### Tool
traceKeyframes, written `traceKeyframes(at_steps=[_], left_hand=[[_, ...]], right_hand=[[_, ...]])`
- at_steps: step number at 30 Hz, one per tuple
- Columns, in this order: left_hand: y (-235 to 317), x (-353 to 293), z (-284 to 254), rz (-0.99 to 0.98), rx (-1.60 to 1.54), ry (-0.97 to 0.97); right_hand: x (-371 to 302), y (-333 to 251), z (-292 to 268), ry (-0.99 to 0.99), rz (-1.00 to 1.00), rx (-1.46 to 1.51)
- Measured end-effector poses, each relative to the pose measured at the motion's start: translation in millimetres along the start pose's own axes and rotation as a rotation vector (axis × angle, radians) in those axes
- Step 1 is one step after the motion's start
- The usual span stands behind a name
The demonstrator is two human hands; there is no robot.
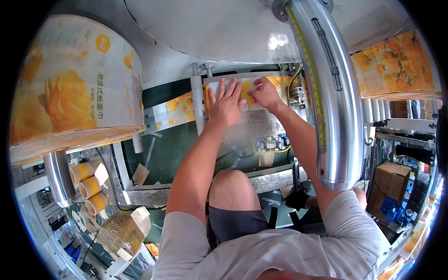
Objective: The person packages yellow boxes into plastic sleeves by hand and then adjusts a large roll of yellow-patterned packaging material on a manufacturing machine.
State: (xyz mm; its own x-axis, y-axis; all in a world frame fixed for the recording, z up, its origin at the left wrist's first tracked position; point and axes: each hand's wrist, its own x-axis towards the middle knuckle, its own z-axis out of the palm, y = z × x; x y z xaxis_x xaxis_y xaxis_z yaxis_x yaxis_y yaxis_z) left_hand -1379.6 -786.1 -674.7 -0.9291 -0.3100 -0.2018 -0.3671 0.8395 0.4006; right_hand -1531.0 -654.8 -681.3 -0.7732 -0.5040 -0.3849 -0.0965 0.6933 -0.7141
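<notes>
A strip of printed film (173, 112) with yellow flowers runs beneath a thin grey roller (197, 100) and across a metal plate (247, 125) in the machine. My left hand (227, 105) lies flat on the film over the plate, fingers spread and pointing away from me. Just to its right, my right hand (267, 95) is closed, thumb and index finger pressed together against the film's surface. Whatever may be between those fingertips is too small to make out.
A large roll of flowered film (79, 88) hangs at the left, another roll (396, 65) at the right. A thick steel shaft (343, 116) with a yellow measuring tape juts toward me beside my right arm. A metal frame bar (154, 195) crosses before my knees. A cardboard box (391, 186) stands lower right.
</notes>
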Motion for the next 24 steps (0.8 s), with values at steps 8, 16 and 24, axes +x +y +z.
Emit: traceKeyframes(at_steps=[8, 16, 24], left_hand=[[6, 9, -4, -0.053, -0.061, -0.062], [8, 4, -1, -0.034, -0.006, -0.048], [9, 1, 3, -0.045, 0.01, 0.007]], right_hand=[[2, -5, -2, 0.068, 0.0, -0.064], [-5, -12, -6, 0.039, -0.066, -0.259], [-3, -12, -4, 0.073, -0.119, -0.326]])
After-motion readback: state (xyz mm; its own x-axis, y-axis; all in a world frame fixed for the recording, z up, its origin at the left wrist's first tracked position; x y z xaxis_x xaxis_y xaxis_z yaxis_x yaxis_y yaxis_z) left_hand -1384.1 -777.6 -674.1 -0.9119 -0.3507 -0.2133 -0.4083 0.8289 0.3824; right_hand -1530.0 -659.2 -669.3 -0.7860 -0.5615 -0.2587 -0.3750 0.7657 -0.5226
